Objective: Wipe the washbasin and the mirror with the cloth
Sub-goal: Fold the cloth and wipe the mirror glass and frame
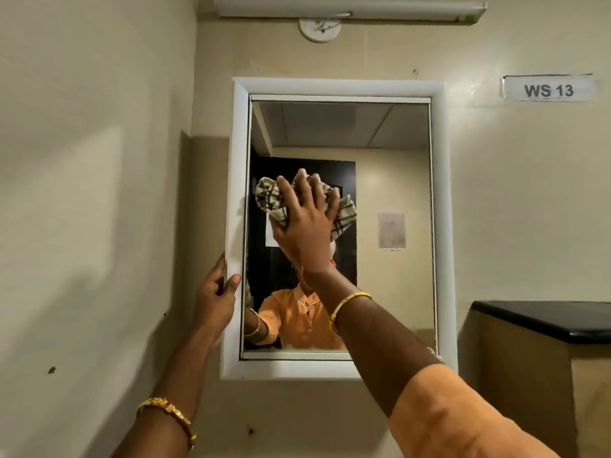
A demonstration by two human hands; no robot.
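Note:
A mirror (390, 259) in a thick white frame (330, 87) hangs on the beige wall in front of me. My right hand (302, 226) presses a bunched checked cloth (267, 196) against the glass in its left half, fingers spread over the cloth and curled into it. My left hand (216, 292) grips the frame's left edge low down, thumb on the front face. The washbasin is out of view.
A tube light (350, 9) and a round ceiling-rose fitting (319, 29) sit above the mirror. A label reading WS 13 (549, 90) is stuck on the wall at upper right. A black-topped counter (545, 317) juts out at the right.

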